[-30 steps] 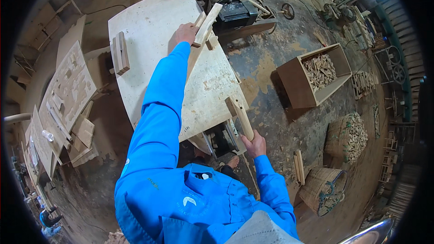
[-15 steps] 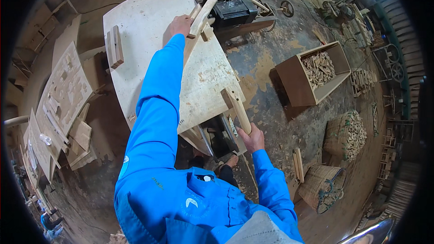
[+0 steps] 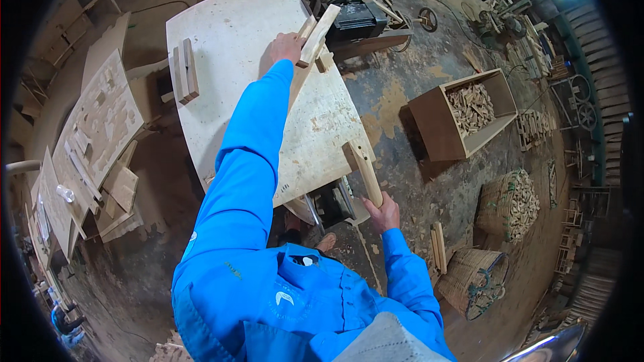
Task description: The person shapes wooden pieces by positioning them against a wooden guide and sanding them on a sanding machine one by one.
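My left hand (image 3: 286, 48) is at the far right of a pale wooden worktable (image 3: 235, 20). Its fingers close on a narrow wood strip (image 3: 306, 27), beside a longer light wood bar (image 3: 320, 37) that lies at a slant. The fingertips are partly hidden. Near the table's front right corner, my right hand (image 3: 382, 214) is wrapped round the near end of a wooden handle (image 3: 368, 175). The handle's far end, with dark holes in it, reaches over the table edge. Two short wood pieces (image 3: 186, 72) lie side by side at the table's left.
A black motor (image 3: 359, 17) stands just beyond the table's right edge. To the right are a wooden box (image 3: 439, 124) of offcuts and two woven baskets (image 3: 495, 206). Boards with scraps (image 3: 100, 114) lean at the left. Wood sticks (image 3: 438, 247) lie on the floor near my right arm.
The whole view has shifted slightly, so the table and both hands appear a little further right and lower. Both hands keep their places on the wood strip and the handle.
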Tool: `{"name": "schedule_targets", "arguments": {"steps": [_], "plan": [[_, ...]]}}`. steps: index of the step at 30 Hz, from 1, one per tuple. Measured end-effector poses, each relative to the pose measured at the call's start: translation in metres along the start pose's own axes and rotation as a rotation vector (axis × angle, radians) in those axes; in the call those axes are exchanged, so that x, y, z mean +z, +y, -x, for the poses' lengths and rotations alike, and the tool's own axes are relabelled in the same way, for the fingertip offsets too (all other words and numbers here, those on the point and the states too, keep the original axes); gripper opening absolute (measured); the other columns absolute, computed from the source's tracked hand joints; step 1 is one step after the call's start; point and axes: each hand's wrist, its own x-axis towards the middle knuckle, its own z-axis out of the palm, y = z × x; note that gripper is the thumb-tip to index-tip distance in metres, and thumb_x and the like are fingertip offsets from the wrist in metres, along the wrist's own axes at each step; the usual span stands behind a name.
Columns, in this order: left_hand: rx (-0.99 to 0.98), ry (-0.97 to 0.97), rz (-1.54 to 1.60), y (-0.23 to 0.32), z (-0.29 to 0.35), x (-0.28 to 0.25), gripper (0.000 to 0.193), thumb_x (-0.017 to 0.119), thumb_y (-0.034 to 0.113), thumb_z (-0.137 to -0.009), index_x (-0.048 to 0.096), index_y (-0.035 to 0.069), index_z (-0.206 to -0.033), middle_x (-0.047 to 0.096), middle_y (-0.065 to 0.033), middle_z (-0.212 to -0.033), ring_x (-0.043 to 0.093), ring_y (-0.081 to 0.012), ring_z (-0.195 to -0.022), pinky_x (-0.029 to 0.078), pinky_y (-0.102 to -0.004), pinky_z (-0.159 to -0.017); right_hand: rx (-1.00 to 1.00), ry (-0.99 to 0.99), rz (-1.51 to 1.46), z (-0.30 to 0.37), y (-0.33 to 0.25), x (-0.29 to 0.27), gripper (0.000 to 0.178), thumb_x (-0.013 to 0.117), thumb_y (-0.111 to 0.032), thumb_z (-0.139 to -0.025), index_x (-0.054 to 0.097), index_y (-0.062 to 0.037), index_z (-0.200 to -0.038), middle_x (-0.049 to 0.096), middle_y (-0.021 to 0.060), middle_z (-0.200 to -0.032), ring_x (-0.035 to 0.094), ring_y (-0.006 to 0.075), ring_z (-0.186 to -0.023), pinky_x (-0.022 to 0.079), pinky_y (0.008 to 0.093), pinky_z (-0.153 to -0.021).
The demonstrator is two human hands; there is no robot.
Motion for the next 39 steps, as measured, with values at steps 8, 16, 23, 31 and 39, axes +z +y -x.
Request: {"name": "schedule_targets", "arguments": {"steps": [8, 16, 23, 31, 39], "plan": [[0.080, -0.049, 0.055, -0.006, 0.028, 0.000, 0.042, 0.065, 0.044, -0.096, 0.076, 0.017, -0.126, 0.075, -0.0186, -0.118, 0.072, -0.0390, -0.108, 0.055, -0.0488, -0.097, -0.014, 0.026, 0.005, 0.026, 0.026, -0.009, 0.047, 0.080, -0.041, -0.085, 0.066, 0.0021, -0.095, 0.071, 0.0274, -0.086, 0.071, 0.0445, -0.082, 0.054, 0.0486, -0.072], [0.281, 0.279, -0.115, 0.004, 0.086, -0.007, 0.037, 0.070, 0.032, -0.091, 0.078, 0.013, -0.122, 0.070, -0.0183, -0.113, 0.066, -0.0380, -0.110, 0.053, -0.0466, -0.099, 0.015, -0.015, -0.008, 0.063, 0.058, -0.012, 0.047, 0.080, -0.044, -0.084, 0.067, -0.0020, -0.100, 0.072, 0.0269, -0.091, 0.071, 0.0471, -0.090, 0.055, 0.0533, -0.076], [0.238, 0.158, 0.160, -0.002, 0.121, -0.011, 0.037, 0.068, 0.032, -0.094, 0.077, 0.010, -0.121, 0.066, -0.0201, -0.120, 0.061, -0.0415, -0.116, 0.049, -0.0473, -0.104, 0.033, -0.024, -0.039, 0.081, 0.087, -0.010, 0.046, 0.080, -0.045, -0.085, 0.068, -0.0037, -0.101, 0.073, 0.0262, -0.092, 0.071, 0.0470, -0.091, 0.055, 0.0540, -0.077], [-0.003, -0.117, 0.262, 0.000, 0.126, 0.015, 0.033, 0.075, 0.026, -0.094, 0.078, 0.003, -0.117, 0.078, -0.0135, -0.098, 0.076, -0.0222, -0.081, 0.061, -0.0354, -0.072, 0.042, -0.026, 0.001, 0.098, 0.109, -0.007, 0.047, 0.080, -0.045, -0.084, 0.067, -0.0033, -0.100, 0.073, 0.0251, -0.089, 0.072, 0.0460, -0.089, 0.056, 0.0528, -0.076], [-0.097, -0.078, 0.242, 0.003, 0.099, 0.016, 0.027, 0.077, 0.025, -0.094, 0.080, 0.007, -0.113, 0.079, -0.0080, -0.092, 0.074, -0.0158, -0.075, 0.061, -0.0316, -0.066, 0.025, -0.058, 0.017, 0.098, 0.101, -0.006, 0.054, 0.076, -0.054, -0.087, 0.065, -0.0032, -0.100, 0.073, 0.0278, -0.091, 0.071, 0.0486, -0.088, 0.055, 0.0571, -0.077]]}}
